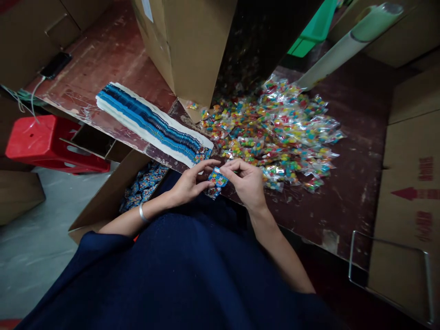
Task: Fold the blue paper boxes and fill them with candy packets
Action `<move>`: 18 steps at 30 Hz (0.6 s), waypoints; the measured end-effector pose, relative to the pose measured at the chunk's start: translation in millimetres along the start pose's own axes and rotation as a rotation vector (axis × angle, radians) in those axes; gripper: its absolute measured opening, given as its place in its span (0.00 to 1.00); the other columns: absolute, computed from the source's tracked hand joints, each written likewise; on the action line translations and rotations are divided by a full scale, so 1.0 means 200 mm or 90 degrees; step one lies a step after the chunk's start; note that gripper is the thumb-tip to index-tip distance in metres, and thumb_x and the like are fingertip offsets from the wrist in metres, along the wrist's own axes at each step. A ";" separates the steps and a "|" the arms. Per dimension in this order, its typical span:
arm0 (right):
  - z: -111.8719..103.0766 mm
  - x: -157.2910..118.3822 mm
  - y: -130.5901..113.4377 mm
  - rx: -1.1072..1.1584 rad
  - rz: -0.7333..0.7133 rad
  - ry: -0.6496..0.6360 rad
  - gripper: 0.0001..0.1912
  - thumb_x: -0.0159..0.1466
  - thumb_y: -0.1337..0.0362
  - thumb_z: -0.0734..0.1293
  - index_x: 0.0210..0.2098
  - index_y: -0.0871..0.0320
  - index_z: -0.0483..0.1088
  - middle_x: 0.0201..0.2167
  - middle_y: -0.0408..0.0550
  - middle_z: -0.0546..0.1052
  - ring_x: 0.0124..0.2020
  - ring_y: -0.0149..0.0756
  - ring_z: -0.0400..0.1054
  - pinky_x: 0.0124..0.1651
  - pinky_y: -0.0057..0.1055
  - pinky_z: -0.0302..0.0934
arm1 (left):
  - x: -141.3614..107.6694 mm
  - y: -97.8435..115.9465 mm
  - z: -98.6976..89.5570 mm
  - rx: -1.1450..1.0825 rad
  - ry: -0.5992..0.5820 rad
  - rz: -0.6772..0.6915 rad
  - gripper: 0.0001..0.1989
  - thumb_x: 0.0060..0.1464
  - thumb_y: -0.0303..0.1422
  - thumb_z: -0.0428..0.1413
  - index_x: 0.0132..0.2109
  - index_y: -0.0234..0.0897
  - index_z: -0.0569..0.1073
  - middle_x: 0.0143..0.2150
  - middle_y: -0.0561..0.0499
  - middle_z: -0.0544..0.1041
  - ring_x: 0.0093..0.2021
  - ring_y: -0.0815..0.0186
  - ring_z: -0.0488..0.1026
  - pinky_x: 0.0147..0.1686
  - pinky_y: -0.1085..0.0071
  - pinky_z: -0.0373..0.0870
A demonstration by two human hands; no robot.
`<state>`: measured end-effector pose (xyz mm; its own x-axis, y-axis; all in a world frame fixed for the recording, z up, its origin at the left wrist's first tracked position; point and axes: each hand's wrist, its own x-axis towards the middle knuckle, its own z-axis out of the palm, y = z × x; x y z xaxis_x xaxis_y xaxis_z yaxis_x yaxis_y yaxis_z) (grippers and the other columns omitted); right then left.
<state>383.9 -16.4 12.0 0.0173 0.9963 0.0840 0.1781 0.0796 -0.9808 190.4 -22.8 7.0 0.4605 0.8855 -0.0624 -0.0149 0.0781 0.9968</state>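
Note:
A small blue printed packet (217,179) is between my two hands at the table's front edge. My left hand (192,182) grips its lower left side between thumb and fingers. At its upper right corner my right hand (245,178) pinches with thumb and forefinger; whether a candy bag is also in that pinch is hidden. Just beyond my left hand lies a long fanned row of flat blue-and-white printed packets (151,121). Past my right hand spreads a heap of clear bags of coloured candies (275,133).
An open carton (99,195) with several blue packets (144,183) stands below the table edge on the left. A tall cardboard box (192,46) rises behind the candy heap. Around the table are a red stool (37,142), a phone (56,65), a pale tube (347,46) and a green basket (314,34).

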 end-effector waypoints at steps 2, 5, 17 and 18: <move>0.02 -0.02 -0.01 -0.034 -0.039 0.001 0.13 0.66 0.58 0.73 0.26 0.55 0.76 0.33 0.46 0.82 0.37 0.38 0.76 0.45 0.38 0.71 | 0.00 -0.01 0.00 -0.018 0.006 -0.008 0.20 0.60 0.34 0.64 0.58 0.39 0.73 0.52 0.44 0.77 0.46 0.63 0.75 0.45 0.67 0.77; 0.04 -0.05 0.02 -0.058 -0.059 -0.045 0.13 0.71 0.57 0.68 0.32 0.54 0.79 0.39 0.48 0.83 0.42 0.40 0.78 0.48 0.40 0.73 | -0.02 -0.01 -0.08 -0.024 -0.010 -0.043 0.18 0.60 0.36 0.63 0.55 0.37 0.74 0.51 0.44 0.78 0.42 0.64 0.76 0.43 0.68 0.76; 0.25 0.05 0.28 -0.443 -0.218 -0.167 0.17 0.62 0.67 0.77 0.50 0.55 0.76 0.57 0.57 0.80 0.60 0.55 0.72 0.61 0.55 0.71 | -0.26 0.00 -0.75 0.470 -0.100 -0.188 0.17 0.49 0.31 0.69 0.47 0.40 0.80 0.37 0.51 0.80 0.34 0.64 0.73 0.36 0.71 0.67; 0.25 0.06 0.28 -0.441 -0.224 -0.169 0.14 0.63 0.67 0.76 0.47 0.55 0.77 0.56 0.57 0.81 0.59 0.54 0.74 0.60 0.54 0.72 | -0.25 0.00 -0.72 0.439 -0.095 -0.186 0.15 0.52 0.35 0.68 0.47 0.39 0.80 0.38 0.50 0.81 0.35 0.64 0.75 0.37 0.71 0.69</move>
<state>345.1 0.8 -51.7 -0.3705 0.8982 0.2366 0.6985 0.4373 -0.5664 40.0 -0.4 3.3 0.4761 0.7979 -0.3698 0.6607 -0.0469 0.7492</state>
